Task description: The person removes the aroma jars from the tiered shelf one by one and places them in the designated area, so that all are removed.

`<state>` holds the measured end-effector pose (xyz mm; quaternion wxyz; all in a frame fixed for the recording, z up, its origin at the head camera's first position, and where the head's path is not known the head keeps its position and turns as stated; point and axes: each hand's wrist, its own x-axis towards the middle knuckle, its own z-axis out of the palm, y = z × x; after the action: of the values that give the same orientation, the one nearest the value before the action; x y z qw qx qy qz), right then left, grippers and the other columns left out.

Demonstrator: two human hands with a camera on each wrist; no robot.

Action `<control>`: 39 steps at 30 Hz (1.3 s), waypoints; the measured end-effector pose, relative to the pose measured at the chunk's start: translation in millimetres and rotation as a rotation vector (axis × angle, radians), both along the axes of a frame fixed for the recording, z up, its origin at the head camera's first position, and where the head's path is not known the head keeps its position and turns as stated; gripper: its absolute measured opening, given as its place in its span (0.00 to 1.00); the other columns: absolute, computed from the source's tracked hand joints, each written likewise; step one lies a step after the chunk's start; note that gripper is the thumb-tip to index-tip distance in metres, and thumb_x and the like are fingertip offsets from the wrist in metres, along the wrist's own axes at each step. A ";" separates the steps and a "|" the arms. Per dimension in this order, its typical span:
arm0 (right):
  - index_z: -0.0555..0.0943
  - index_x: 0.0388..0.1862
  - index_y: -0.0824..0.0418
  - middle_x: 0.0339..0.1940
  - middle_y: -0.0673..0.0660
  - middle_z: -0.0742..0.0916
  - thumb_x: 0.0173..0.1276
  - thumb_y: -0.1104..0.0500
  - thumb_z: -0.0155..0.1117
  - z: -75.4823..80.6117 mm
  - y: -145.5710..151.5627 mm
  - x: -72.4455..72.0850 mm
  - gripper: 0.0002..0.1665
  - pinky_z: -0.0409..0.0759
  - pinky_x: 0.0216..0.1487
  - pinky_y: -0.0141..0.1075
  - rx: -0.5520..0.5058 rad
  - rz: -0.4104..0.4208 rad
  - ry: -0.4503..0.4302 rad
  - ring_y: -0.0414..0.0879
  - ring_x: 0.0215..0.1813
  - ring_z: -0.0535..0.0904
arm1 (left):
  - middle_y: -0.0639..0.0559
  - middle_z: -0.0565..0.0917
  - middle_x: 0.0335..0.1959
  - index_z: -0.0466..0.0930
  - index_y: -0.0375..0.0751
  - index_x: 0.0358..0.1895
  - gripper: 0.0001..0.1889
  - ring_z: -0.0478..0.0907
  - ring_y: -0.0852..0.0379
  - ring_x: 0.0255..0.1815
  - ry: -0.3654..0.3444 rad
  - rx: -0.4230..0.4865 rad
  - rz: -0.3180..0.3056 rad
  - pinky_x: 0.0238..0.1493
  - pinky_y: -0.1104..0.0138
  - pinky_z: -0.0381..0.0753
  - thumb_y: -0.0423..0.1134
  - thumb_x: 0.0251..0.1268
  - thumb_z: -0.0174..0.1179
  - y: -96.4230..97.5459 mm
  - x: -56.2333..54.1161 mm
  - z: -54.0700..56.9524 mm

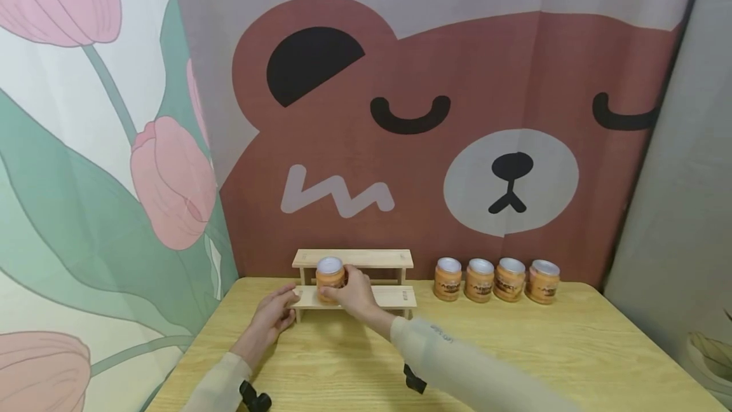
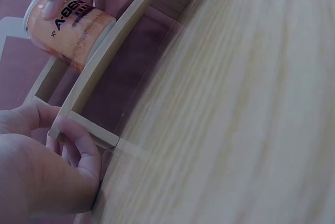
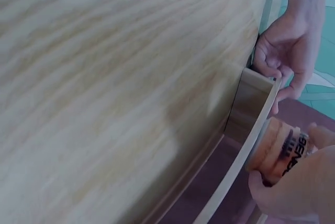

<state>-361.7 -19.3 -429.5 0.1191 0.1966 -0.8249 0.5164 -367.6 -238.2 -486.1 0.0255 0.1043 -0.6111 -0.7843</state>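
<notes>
My right hand (image 1: 356,295) grips an orange jar (image 1: 330,274) with a white lid, thumb on one side and fingers on the other. The jar's base meets the lower step of a two-tier wooden shelf (image 1: 377,296), left of its middle. Printed lettering shows on the jar (image 2: 70,28) in the left wrist view. At the shelf's left end, my left hand (image 1: 270,318) pinches the lower step's end between thumb and curled fingers, as the left wrist view shows of that hand (image 2: 47,166).
Several matching orange jars (image 1: 479,280) stand in a row on the wooden table (image 1: 486,348), right of the shelf. Close behind the table hangs a curtain (image 1: 412,177) with a brown bear print. A tulip-patterned curtain (image 1: 103,208) borders the left side.
</notes>
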 end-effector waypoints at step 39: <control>0.82 0.57 0.65 0.44 0.53 0.87 0.56 0.59 0.82 18.1 6.6 11.5 0.30 0.84 0.48 0.42 -0.147 -0.045 -0.031 0.48 0.48 0.84 | 0.39 0.66 0.65 0.64 0.34 0.76 0.33 0.71 0.63 0.29 0.006 -0.015 -0.026 0.31 0.73 0.77 0.32 0.68 0.61 -1.2 1.2 -0.1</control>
<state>-350.3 -12.7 -411.4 0.1320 0.1608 -0.7907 0.5758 -366.4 -239.4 -486.2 0.0178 0.0940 -0.6183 -0.7801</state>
